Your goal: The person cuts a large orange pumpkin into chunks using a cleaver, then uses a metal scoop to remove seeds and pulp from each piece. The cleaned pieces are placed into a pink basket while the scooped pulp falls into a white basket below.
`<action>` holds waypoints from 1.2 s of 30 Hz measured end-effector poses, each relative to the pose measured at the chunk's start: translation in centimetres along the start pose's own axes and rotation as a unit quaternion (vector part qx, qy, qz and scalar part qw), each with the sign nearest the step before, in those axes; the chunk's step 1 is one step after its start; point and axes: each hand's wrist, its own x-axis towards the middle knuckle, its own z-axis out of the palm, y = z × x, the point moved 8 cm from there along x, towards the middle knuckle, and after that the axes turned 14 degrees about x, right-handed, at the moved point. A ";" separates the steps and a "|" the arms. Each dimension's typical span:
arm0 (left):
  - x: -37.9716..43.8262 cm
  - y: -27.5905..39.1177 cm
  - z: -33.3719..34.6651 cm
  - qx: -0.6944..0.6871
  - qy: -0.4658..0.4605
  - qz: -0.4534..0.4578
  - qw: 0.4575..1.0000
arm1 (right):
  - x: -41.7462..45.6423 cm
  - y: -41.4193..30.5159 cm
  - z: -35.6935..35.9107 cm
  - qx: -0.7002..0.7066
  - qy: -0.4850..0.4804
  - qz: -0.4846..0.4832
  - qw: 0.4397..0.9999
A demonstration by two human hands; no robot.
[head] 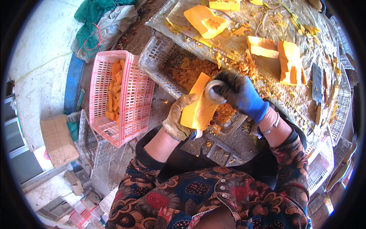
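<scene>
My left hand (180,116), in a stained glove, holds a curved piece of peeled orange pumpkin (198,106) by its left side. In my right hand (241,93), in a blue and dark glove, is a metal ring-shaped scraper (215,92), touching the upper right part of the piece. Below both hands a dirty plastic crate (160,75) holds shredded pumpkin pulp (193,70). More pumpkin pieces (289,63) lie on the sheet-covered work surface beyond, with a large hollow chunk (206,21) near its far left edge.
A pink plastic basket (137,100) with cut pumpkin strips (115,91) stands to the left. A cleaver (316,86) lies at the work surface's right side. Grey crates (94,146) and a cardboard sheet (58,141) are at the lower left. A white crate (320,166) stands at right.
</scene>
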 end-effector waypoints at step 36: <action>-1.0 1.1 -1.4 0.078 0.029 0.028 0.996 | 0.5 0.8 -4.1 0.020 0.085 0.034 0.996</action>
